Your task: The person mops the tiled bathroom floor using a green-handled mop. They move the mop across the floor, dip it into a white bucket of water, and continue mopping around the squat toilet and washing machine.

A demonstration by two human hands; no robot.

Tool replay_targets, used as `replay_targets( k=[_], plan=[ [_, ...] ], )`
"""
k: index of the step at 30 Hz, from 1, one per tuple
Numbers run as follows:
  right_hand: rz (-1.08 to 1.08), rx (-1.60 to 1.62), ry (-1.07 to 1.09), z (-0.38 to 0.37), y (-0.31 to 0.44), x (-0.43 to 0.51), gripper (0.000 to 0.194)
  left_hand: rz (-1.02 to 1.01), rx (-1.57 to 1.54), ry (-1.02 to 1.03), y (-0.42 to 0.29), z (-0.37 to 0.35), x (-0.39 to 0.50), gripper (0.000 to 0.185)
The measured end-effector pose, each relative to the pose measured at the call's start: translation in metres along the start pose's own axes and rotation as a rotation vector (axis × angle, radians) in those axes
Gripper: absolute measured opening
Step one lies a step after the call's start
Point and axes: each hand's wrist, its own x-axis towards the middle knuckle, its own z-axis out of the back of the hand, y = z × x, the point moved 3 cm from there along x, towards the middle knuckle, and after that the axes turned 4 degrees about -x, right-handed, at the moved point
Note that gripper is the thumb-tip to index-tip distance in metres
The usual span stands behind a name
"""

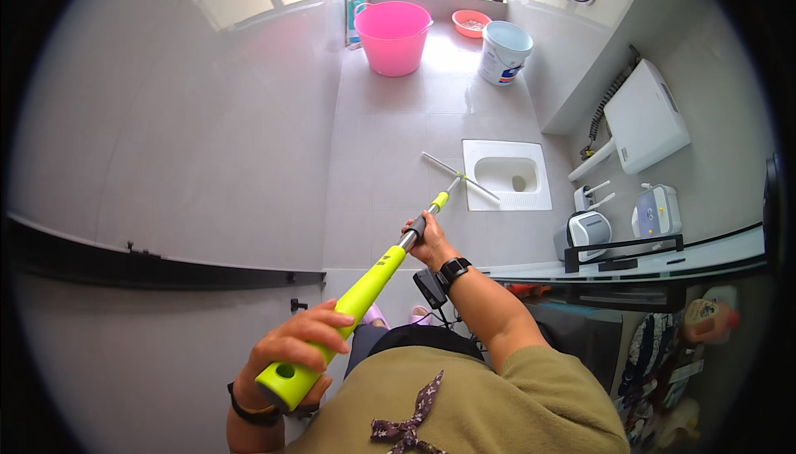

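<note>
A floor squeegee with a lime-green handle (357,295) and a metal pole runs from my waist up the middle of the view. My left hand (292,345) is wrapped around the handle near its end, by the hanging hole. Farther along, my right hand (428,241) grips the pole at its grey collar. The thin squeegee blade (443,165) lies slantwise. Its left half is over the grey floor tiles (398,189), and its right half crosses the left rim of a white squat toilet (507,204). Whether the blade touches the rim, I cannot tell.
Near the window stand a pink tub (395,43), a small coral basin (467,23) and a white bucket (500,59). A cistern (643,118), toilet brushes (594,196) and a bin (584,233) line the right wall. Dark door frames (205,273) flank me.
</note>
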Motion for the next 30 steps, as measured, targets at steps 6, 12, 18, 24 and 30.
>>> replay_targets(
  k=[6, 12, 18, 24, 30],
  plan=[
    [-0.098, 0.027, 0.171, -0.049, -0.002, -0.008, 0.016, -0.186, 0.202, 0.062, -0.029, 0.035, 0.041, 0.021],
    [-0.139, -0.085, 0.193, -0.102, -0.007, 0.041, 0.018, -0.339, -0.042, 0.256, -0.016, 0.106, 0.112, 0.020],
    [0.102, -0.046, 0.064, -0.111, 0.068, 0.126, 0.023, -0.109, -0.084, 0.335, 0.050, 0.148, 0.187, 0.017],
    [0.159, 0.078, 0.101, -0.146, 0.155, 0.153, 0.025, 0.001, -0.119, 0.263, 0.095, 0.193, 0.249, 0.027],
    [-0.085, 0.102, 0.499, -0.219, 0.167, 0.128, 0.025, -0.447, -0.144, 0.005, 0.050, 0.242, 0.340, 0.041]
  ],
)
